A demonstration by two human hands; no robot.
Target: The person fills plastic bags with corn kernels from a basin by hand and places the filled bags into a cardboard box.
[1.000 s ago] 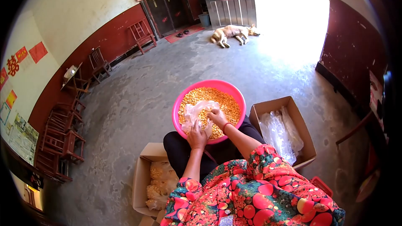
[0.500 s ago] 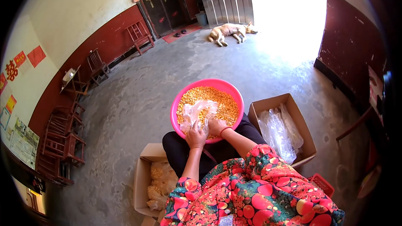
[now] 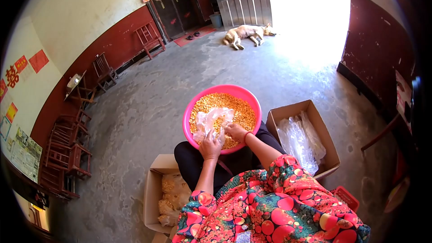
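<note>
A pink basin [image 3: 186, 123] of yellow-orange corn kernels [image 3: 240, 110] rests on my lap. Over its left half lies a clear plastic bag [image 3: 208, 119], crumpled, with kernels showing through or inside it. My left hand [image 3: 210, 146] grips the bag's near end at the basin's front rim. Just right of it is my right hand [image 3: 236, 132], palm down above the kernels. Its curled fingers meet the bag's right edge, and what they hold is hidden.
Right of my legs, a cardboard box [image 3: 330, 150] holds clear plastic bags [image 3: 299, 141]. Another cardboard box [image 3: 153, 193] at lower left contains filled bags [image 3: 173, 193]. A dog [image 3: 245, 33] lies near the doorway. Wooden chairs [image 3: 63, 148] line the left wall.
My right hand has risen from the kernels and shifted slightly right at the bag's edge. The left hand keeps its grip on the bag, nearly still.
</note>
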